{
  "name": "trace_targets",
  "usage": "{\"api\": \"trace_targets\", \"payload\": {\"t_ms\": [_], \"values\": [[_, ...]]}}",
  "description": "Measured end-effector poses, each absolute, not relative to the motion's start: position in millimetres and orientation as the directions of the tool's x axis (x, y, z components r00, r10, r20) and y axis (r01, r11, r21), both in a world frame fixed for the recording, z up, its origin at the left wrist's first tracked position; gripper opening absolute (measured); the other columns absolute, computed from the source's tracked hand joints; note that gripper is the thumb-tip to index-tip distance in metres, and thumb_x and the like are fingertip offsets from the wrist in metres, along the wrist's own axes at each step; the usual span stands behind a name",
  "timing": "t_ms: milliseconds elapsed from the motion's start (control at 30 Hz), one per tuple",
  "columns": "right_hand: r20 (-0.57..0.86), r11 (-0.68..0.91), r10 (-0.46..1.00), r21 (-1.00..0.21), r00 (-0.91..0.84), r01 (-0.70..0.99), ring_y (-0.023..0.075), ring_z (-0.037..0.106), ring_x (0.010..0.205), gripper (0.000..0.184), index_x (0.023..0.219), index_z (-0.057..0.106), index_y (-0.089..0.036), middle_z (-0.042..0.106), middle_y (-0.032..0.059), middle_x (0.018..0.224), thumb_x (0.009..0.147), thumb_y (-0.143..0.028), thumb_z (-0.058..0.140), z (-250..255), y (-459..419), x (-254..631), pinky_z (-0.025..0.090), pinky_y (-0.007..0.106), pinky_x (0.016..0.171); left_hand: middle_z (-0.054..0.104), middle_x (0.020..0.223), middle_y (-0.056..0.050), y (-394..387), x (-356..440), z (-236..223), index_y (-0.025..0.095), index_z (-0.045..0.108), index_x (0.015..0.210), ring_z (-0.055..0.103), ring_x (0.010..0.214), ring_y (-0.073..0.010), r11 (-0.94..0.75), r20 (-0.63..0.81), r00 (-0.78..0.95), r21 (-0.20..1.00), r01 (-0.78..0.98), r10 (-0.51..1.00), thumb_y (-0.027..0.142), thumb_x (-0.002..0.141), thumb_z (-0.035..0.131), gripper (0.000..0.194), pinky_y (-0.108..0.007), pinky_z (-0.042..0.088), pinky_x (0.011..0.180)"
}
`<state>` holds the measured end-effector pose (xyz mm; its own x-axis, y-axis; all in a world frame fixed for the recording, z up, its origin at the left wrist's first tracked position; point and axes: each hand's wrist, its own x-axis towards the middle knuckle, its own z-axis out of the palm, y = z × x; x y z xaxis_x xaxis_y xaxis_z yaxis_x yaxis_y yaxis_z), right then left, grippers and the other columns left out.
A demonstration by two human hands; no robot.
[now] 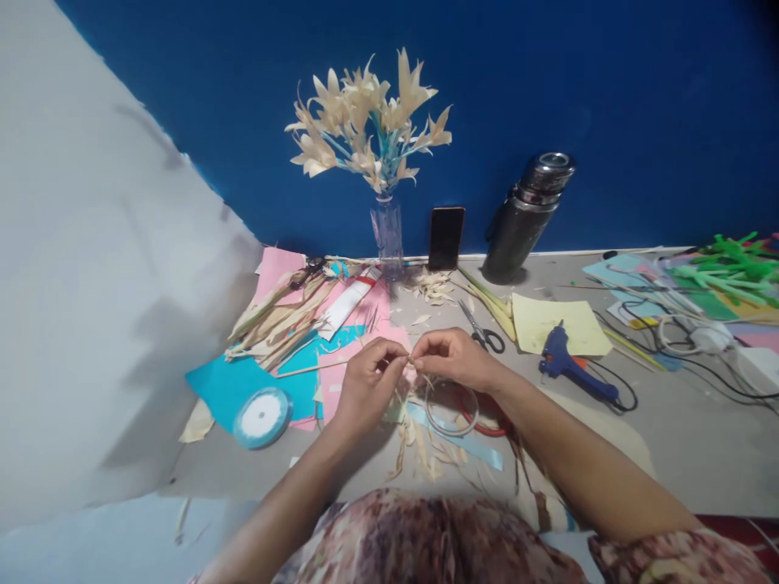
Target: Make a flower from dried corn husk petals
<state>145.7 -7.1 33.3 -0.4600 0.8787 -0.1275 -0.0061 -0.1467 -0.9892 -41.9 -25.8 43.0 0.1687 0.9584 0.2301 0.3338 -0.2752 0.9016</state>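
Note:
My left hand and my right hand meet over the middle of the grey table. Both are closed in a pinch on a thin pale strip of dried leaf held between them. Loose pale leaf strips lie scattered just below my hands. A roll of clear tape and a red ring lie under my right wrist. A light blue paper strip lies beside them.
A clear vase of pale leaf flowers stands by the blue wall, with a phone and a steel flask. Scissors, a blue glue gun, yellow paper, a blue ribbon spool and coloured sheets surround my hands.

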Motion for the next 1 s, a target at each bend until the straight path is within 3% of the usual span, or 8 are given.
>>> {"api": "trace_targets", "payload": {"t_ms": [167,433,667,800,1000], "values": [[-0.126,-0.153,0.888,-0.988,-0.443,-0.024,0.0137,0.062,0.059,0.022,0.078,0.067,-0.017,0.067,-0.0005,0.064,0.075,-0.035,0.077,29.0,-6.2,145.3,0.046,0.025,0.059,0.062,0.064,0.000,-24.2,-38.8,37.5,0.018,0.072,0.076,0.050,0.048,-0.0099,0.081,-0.080,0.151,0.997,0.001,0.985,0.029,0.074,0.075,0.012,-0.022,0.038,0.045],[-0.087,-0.087,0.928,-0.996,-0.363,0.017,0.0129,0.060,0.056,0.033,0.076,0.057,-0.018,0.063,-0.0028,0.060,0.072,-0.042,0.080,29.1,-5.9,141.9,0.044,0.023,0.053,0.061,0.056,0.001,-23.2,-33.3,30.5,0.014,0.071,0.079,0.051,0.049,-0.0080,0.322,-0.278,0.192,0.912,-0.256,0.941,0.032,0.068,0.081,0.024,-0.018,0.035,0.046],[0.087,0.111,0.943,-0.992,-0.320,0.059,0.0127,0.059,0.065,0.022,0.092,0.070,-0.016,0.065,0.0002,0.074,0.078,-0.033,0.074,33.7,-8.4,140.1,0.045,0.024,0.060,0.058,0.054,0.001,-24.7,-30.9,32.0,0.014,0.061,0.074,0.048,0.047,-0.0062,0.349,-0.267,0.295,0.896,-0.274,0.918,0.033,0.078,0.074,0.023,-0.017,0.032,0.047],[0.079,0.121,0.949,-0.985,-0.305,0.122,0.0144,0.060,0.068,0.015,0.082,0.071,-0.016,0.067,0.0021,0.075,0.081,-0.031,0.070,35.1,-8.6,140.7,0.046,0.026,0.063,0.066,0.064,-0.002,-26.1,-31.8,29.6,0.013,0.062,0.076,0.049,0.047,-0.0057,0.333,-0.252,0.313,0.912,-0.239,0.916,0.031,0.080,0.072,0.021,-0.018,0.032,0.048],[0.054,0.106,0.938,-0.985,-0.343,0.134,0.0135,0.057,0.067,0.018,0.083,0.063,-0.017,0.063,-0.0002,0.072,0.087,-0.034,0.062,33.9,-7.8,141.1,0.044,0.025,0.063,0.072,0.075,-0.005,-27.5,-32.2,32.1,0.013,0.067,0.081,0.053,0.049,-0.0070,0.284,-0.238,0.279,0.949,-0.138,0.930,0.031,0.078,0.073,0.020,-0.020,0.036,0.049]]}}
